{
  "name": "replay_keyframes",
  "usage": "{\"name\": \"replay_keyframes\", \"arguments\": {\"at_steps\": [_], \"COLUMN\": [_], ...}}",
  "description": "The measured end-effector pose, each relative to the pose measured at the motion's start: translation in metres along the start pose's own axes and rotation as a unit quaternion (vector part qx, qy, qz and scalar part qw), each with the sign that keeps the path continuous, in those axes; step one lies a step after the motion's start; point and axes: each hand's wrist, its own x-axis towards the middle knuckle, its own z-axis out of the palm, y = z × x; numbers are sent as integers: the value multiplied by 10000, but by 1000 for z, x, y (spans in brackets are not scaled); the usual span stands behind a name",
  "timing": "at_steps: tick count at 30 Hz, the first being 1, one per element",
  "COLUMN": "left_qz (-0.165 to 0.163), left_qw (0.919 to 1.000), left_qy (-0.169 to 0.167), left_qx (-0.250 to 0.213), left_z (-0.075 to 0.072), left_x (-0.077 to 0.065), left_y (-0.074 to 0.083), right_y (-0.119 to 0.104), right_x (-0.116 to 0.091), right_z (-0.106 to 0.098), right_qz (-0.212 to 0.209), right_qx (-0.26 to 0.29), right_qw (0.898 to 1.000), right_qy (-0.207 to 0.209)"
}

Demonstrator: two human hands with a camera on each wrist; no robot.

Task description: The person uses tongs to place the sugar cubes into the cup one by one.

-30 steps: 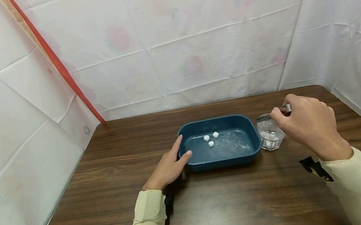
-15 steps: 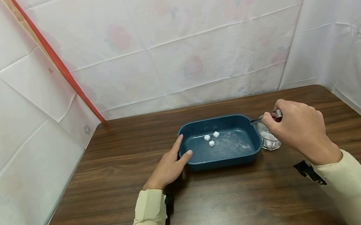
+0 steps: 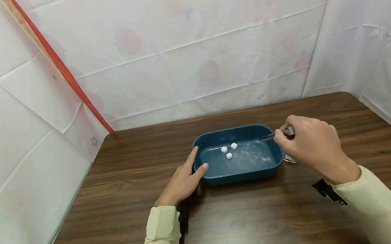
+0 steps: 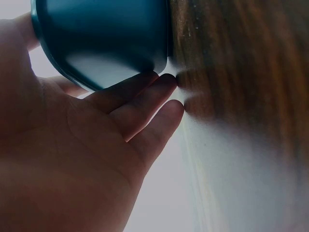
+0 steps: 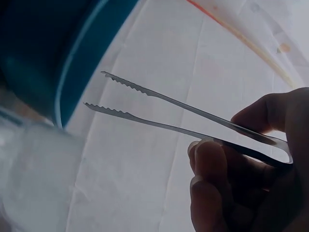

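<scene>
Okay, right hand (image 3: 312, 148) pinches metal tongs (image 5: 166, 127) between thumb and fingers, tips over right end of blue tray (image 3: 251, 161); left hand (image 3: 182, 181), fingers extended, touches its left end. Right wrist view shows toothed tips parted, unclear from head view. Count: one tongs, one tray, three white cubes (image 3: 224, 150) inside, one glass (image 3: 289, 159) beside it.
</scene>
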Motion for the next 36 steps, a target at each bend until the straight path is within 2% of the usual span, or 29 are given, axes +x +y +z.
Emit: {"name": "replay_keyframes", "arguments": {"at_steps": [12,25,36], "left_qz": [16,27,13], "left_qw": [10000,10000,10000], "left_qy": [38,58,47], "left_qx": [10,-18,4], "left_z": [1,2,1], "left_x": [1,0,0], "left_y": [0,0,-1], "right_y": [-8,-5,-4], "right_x": [-7,-6,-5], "right_z": [28,47,62], "right_qz": [-534,-373,-440], "right_qx": [71,311,296], "right_qw": [9982,9976,9977], "right_qy": [-253,-500,-419]}}
